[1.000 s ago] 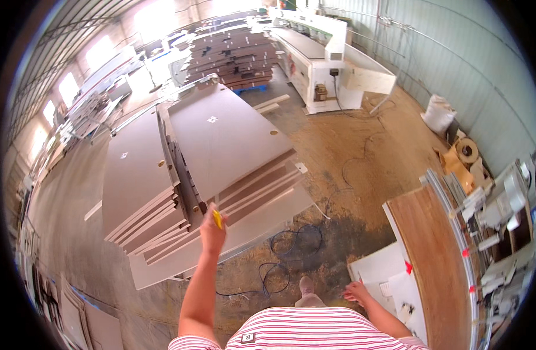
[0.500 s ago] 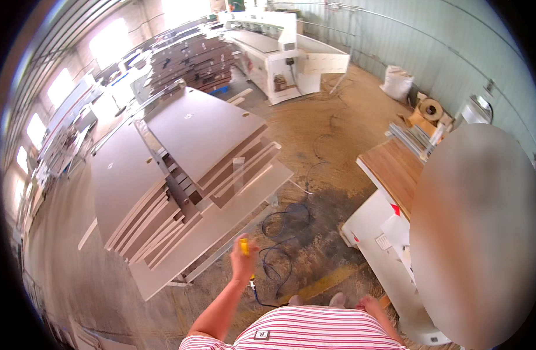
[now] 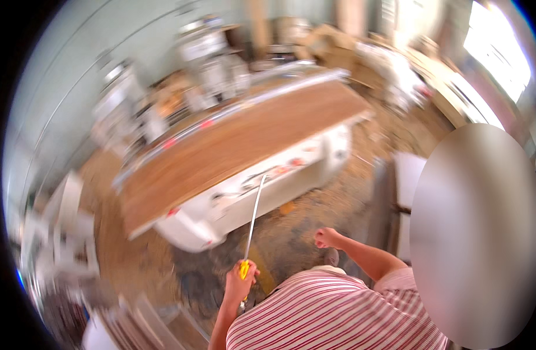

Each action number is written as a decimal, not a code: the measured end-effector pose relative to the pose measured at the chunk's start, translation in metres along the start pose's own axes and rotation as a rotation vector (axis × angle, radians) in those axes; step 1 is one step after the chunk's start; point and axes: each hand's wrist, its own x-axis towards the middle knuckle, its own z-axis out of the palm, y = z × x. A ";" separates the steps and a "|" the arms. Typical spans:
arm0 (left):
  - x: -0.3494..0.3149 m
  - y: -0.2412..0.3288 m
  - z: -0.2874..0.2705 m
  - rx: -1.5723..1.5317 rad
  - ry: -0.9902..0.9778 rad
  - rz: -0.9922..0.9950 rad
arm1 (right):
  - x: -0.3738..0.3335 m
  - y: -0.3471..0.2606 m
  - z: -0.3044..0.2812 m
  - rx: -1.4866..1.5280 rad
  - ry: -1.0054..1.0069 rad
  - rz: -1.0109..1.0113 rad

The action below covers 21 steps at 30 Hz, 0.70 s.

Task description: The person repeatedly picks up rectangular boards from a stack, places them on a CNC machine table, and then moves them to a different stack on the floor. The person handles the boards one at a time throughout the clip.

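My left hand (image 3: 239,284) is wrapped round the yellow grip of an air blow gun (image 3: 254,219). Its long thin metal tube points up and away from me, and the tip appears in front of the white side of a wood-topped machine table (image 3: 244,153). A fitting shows below the grip, near my shirt. To the right, my right hand (image 3: 326,238) hangs over the floor with its fingers curled and nothing visible in them. Motion blurs much of the scene.
Small items lie on a ledge (image 3: 239,195) along the table's white side. Grey machines (image 3: 204,49) stand behind it. White sacks (image 3: 390,73) and cardboard lie at the far right. Stacked panels (image 3: 145,326) are at the lower left. Sawdust covers the floor (image 3: 107,233).
My view has swung to the right, from the large panel stacks to the wood-topped machine table. The blow gun's tube now shows clearly. My right hand has come up and forward.
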 end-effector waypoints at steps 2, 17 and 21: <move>0.029 0.024 0.042 0.073 -0.193 0.069 | -0.004 0.042 -0.041 -0.077 0.103 0.049; 0.186 0.115 0.352 0.698 -0.879 0.179 | -0.047 0.263 -0.216 0.677 0.600 0.429; 0.227 0.140 0.400 0.853 -0.875 0.428 | -0.041 0.274 -0.242 0.830 0.672 0.438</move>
